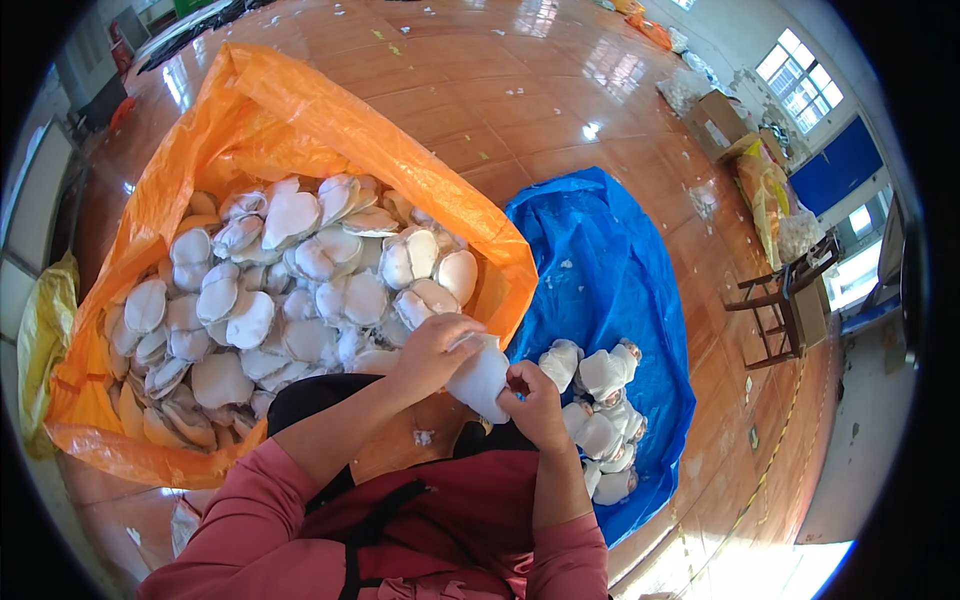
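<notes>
Between both hands, over my lap, is a white rounded padded cup. My left hand is closed round its upper left edge. On its right edge, my right hand pinches with thumb and forefinger. To the left, a big orange sack lies wide at the mouth, filled with many loose white padded cups, some in pairs. On the right, a blue sack is spread out with several bundled white padded pieces on its near part.
Brown tiled floor with white scraps surrounds the sacks. A wooden chair stands at the right, with a cardboard box and a yellow bag farther back by the wall. At far left lies another yellow sack.
</notes>
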### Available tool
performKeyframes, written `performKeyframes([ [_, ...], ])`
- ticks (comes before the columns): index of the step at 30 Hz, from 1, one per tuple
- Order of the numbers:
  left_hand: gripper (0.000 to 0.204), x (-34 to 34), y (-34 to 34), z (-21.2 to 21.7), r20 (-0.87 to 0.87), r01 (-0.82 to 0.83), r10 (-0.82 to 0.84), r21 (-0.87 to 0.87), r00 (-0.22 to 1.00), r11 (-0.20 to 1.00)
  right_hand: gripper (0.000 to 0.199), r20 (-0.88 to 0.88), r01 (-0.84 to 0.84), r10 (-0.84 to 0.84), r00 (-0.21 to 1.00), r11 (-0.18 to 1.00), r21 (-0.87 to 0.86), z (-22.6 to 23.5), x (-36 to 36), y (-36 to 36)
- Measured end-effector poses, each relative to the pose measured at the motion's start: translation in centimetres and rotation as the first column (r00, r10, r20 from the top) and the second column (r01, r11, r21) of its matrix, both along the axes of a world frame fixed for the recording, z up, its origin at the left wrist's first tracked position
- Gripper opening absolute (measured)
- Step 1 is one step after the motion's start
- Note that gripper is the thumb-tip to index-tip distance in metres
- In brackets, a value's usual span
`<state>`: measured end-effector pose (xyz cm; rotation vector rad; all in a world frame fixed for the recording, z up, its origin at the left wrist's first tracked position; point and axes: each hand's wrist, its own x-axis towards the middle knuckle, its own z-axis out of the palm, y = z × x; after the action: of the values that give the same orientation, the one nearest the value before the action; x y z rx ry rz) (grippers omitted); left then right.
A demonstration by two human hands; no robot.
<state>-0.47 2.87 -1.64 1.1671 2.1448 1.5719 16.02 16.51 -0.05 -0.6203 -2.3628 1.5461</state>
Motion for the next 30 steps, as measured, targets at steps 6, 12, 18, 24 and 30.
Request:
performKeyframes([
  [6,0.028,0.4,-0.3,1.0,0.125,0.082,-0.050,-0.263,0.991,0.961,0.016,0.013,-0.048,0.049,0.999,0.999,-0.024,-0.3,0.2,0.0],
  [12,0.029,0.5,-0.3,0.0,0.510,0.152,0.053,-0.351,0.858,0.924,0.020,0.033,-0.090,0.090,0.995,0.996,0.003,-0.3,-0.1,-0.3],
  [18,0.022,0.9,-0.3,-0.2,0.735,0.143,0.120,-0.284,0.667,0.948,0.021,0.134,-0.101,0.100,0.986,0.995,-0.001,0.0,-0.2,-0.7],
  [24,0.021,1.3,-0.3,0.1,0.595,0.023,0.133,-0.248,0.793,0.969,0.021,0.135,-0.115,0.109,0.985,0.993,0.031,0.4,-0.3,-0.6],
  [30,0.023,0.9,-0.3,-0.5,0.537,-0.025,0.144,-0.223,0.831,0.975,0.017,0.060,-0.080,0.085,0.995,0.993,-0.084,0.2,0.3,-0.3],
])
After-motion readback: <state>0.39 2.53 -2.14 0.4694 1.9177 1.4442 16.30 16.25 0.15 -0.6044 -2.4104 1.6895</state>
